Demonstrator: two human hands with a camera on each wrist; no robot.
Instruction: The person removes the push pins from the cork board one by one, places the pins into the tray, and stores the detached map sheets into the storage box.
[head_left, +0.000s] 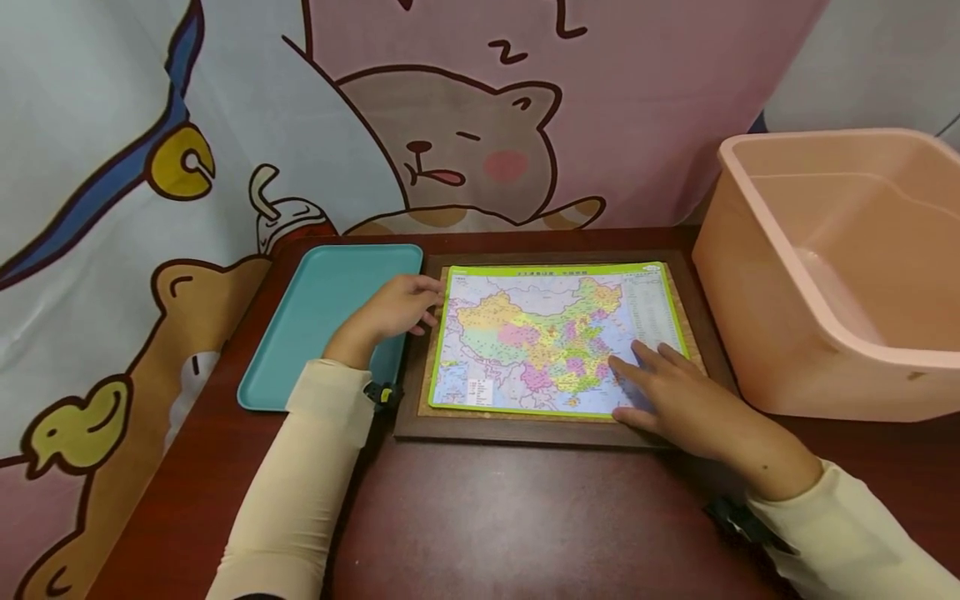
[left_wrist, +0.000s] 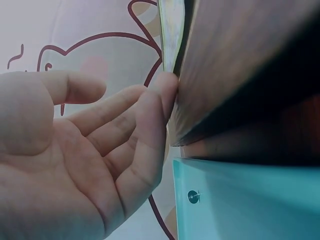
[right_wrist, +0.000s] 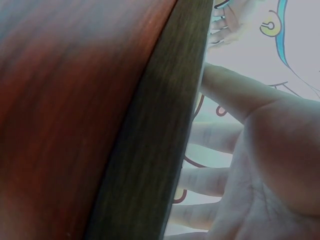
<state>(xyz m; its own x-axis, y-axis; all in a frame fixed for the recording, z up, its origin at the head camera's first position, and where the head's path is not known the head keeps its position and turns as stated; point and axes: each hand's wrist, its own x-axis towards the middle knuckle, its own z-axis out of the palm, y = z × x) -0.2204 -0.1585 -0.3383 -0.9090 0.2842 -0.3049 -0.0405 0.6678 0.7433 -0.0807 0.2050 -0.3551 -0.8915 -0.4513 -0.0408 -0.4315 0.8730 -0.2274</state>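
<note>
A sheet printed with a coloured map (head_left: 551, 333) and a green border lies inside a board with a dark brown frame (head_left: 525, 431), a strip of its tan surface showing around the sheet. At the sheet's left edge is my left hand (head_left: 393, 307), fingers loosely bent; the left wrist view shows fingertips right at the frame's edge (left_wrist: 220, 65) and nothing in the palm. My right hand (head_left: 686, 404) reaches over the sheet's lower right part, fingers spread and fairly straight. Seen from the right wrist, these fingers extend past the frame's side (right_wrist: 155, 115) with nothing gripped.
A teal tray (head_left: 318, 308) lies left of the board, partly under my left forearm in the head view. To the right stands a large peach plastic bin (head_left: 750, 275). Behind the dark red table (head_left: 525, 517) hangs a cartoon-printed cloth (head_left: 637, 100).
</note>
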